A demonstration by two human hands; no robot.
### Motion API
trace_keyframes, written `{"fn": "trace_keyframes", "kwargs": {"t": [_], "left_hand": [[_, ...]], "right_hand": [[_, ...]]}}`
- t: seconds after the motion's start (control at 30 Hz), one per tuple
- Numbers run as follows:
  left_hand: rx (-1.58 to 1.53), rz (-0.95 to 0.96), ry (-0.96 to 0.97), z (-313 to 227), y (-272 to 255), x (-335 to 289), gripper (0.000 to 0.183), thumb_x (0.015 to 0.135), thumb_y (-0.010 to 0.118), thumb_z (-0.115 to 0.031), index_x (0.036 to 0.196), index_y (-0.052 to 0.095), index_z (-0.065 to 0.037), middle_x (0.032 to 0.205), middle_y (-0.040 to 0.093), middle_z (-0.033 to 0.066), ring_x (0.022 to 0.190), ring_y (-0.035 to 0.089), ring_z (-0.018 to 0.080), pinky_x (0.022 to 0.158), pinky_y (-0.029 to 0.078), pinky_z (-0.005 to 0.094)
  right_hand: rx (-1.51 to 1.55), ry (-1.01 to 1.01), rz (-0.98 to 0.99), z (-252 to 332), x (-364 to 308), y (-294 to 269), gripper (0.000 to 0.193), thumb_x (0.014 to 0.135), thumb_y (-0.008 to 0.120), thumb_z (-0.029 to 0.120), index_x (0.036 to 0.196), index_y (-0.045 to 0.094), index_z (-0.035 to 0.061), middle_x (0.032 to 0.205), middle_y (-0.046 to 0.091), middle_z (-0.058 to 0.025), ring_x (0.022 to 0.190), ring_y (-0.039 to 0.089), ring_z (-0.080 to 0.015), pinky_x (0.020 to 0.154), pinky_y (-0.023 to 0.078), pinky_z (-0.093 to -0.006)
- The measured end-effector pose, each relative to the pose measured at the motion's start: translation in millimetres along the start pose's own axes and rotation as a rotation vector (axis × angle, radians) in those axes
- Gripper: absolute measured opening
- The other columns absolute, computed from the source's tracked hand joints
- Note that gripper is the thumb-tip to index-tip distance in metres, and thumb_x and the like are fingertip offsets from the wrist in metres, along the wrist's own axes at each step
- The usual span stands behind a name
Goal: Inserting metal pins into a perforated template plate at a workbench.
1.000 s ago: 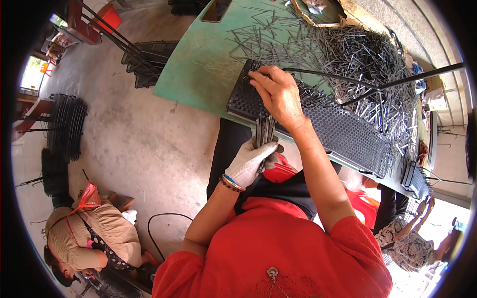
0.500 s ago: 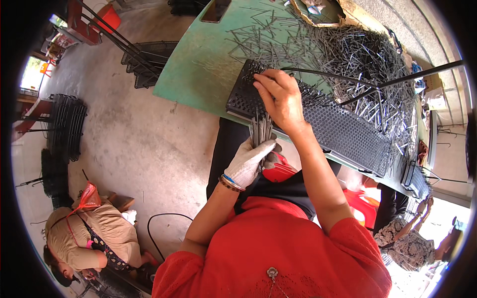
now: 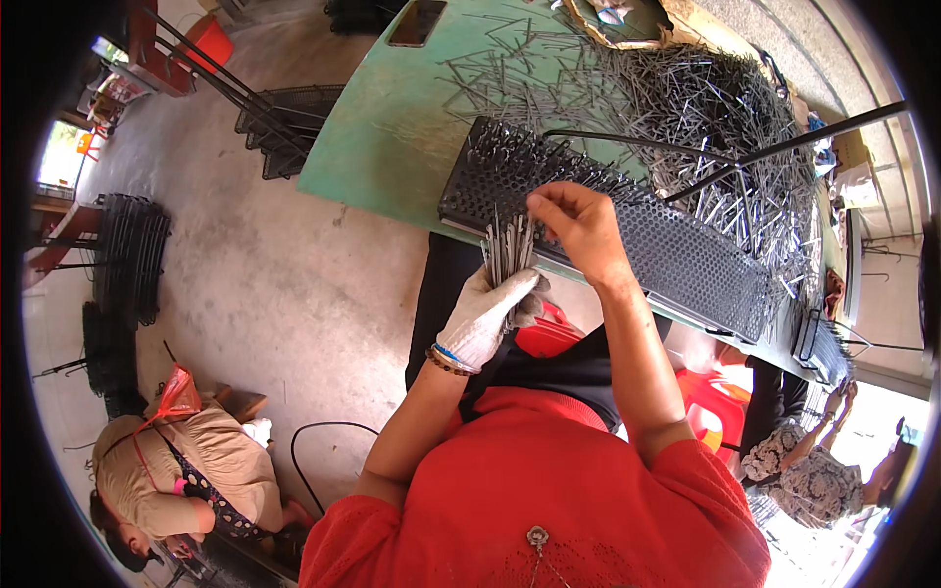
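Observation:
My left hand, in a white glove, is wrapped round an upright bundle of thin grey metal rods, their ends fanning out above the fist. Bare, my right hand pinches at the upper right end of this bundle, on one thin rod as far as the small detail shows. Just beyond both hands lies a long black perforated metal panel with a honeycomb of holes. Short rods stand in holes along its far left part. A bent black bar rises over the panel.
The green table carries a large heap of loose rods beyond the panel, and a phone. Black racks stand on the floor at left. One person is bent over at lower left; another works at right.
My right hand has drawn back from the panel's left end toward me, down to the bundle's rod ends. My left hand still grips the bundle, tilted slightly left.

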State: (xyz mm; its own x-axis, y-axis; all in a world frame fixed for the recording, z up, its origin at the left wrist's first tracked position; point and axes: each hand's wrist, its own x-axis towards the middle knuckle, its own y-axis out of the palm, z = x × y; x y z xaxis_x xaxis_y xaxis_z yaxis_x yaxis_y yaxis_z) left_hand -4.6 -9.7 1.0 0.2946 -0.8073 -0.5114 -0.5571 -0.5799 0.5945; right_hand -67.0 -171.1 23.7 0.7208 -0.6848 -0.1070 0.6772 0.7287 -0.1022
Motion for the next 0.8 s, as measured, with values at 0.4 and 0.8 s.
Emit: {"fn": "trace_keyframes", "kwargs": {"t": [0.4, 0.8], "left_hand": [[-0.042, 0.0, -0.025, 3, 0, 2, 0.014, 0.097, 0.06, -0.016, 0.103, 0.061, -0.004, 0.087, 0.07, 0.0072, 0.061, 0.061, 0.007, 0.053, 0.05, 0.0204], [-0.081, -0.012, -0.052, -1, 0, 1, 0.02, 0.097, 0.059, -0.018, 0.111, 0.055, -0.006, 0.087, 0.069, 0.009, 0.063, 0.063, 0.0111, 0.055, 0.052, 0.0237]], "right_hand": [[-0.231, -0.572, -0.398, 17, 34, 21, 0.01, 0.09, 0.069, 0.006, 0.096, 0.064, 0.0009, 0.081, 0.062, -0.0066, 0.062, 0.055, -0.0127, 0.058, 0.047, -0.0255], [-0.354, -0.642, -0.45, -1, 43, 29, 0.009, 0.091, 0.069, 0.008, 0.096, 0.066, 0.0013, 0.081, 0.066, -0.0054, 0.064, 0.057, -0.0107, 0.06, 0.048, -0.0249]]}}
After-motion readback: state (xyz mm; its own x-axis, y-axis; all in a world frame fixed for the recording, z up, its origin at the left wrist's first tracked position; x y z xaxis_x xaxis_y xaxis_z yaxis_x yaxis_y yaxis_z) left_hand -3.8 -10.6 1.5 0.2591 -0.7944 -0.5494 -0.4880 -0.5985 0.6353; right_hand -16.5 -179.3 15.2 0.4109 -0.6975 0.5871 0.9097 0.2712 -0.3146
